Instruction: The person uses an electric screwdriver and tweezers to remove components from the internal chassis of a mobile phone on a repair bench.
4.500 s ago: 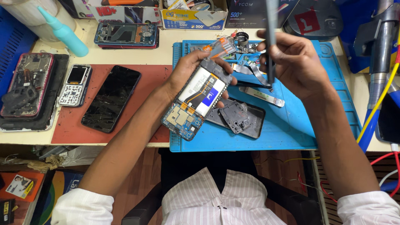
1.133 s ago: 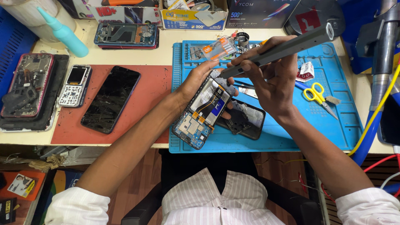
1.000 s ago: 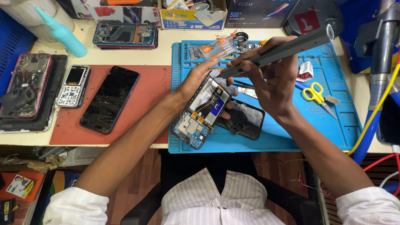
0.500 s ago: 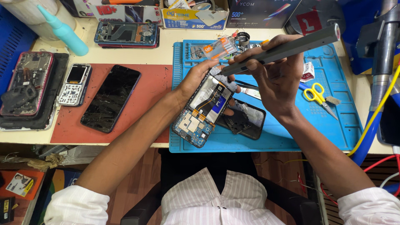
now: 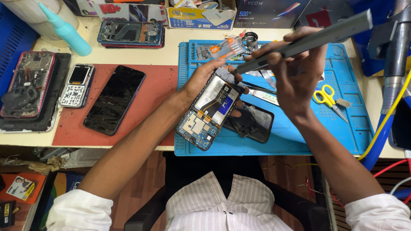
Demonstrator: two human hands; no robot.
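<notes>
Cream workbench (image 5: 128, 47), blue mat (image 5: 355, 132) at centre-right. Opened phone (image 5: 209, 109) held tilted above the mat's near-left corner, left hand (image 5: 201, 79) fingers clamped on its edges. Right hand (image 5: 295, 75) fingers wrapped tight around a long grey tool (image 5: 317, 36), tip at the phone's top edge. Black back cover (image 5: 252, 124) lies just beside; yellow scissors (image 5: 327, 98) right. Bare mat along the near edge. Red mat (image 5: 158, 85) left carries a dark phone (image 5: 114, 99).

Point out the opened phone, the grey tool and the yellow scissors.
opened phone (image 5: 208, 112): head view, on its exposed inner boards, held in the left hand.
grey tool (image 5: 308, 39): head view, mid-shaft, above the right hand's fingers.
yellow scissors (image 5: 324, 95): head view, on the handles.
</notes>
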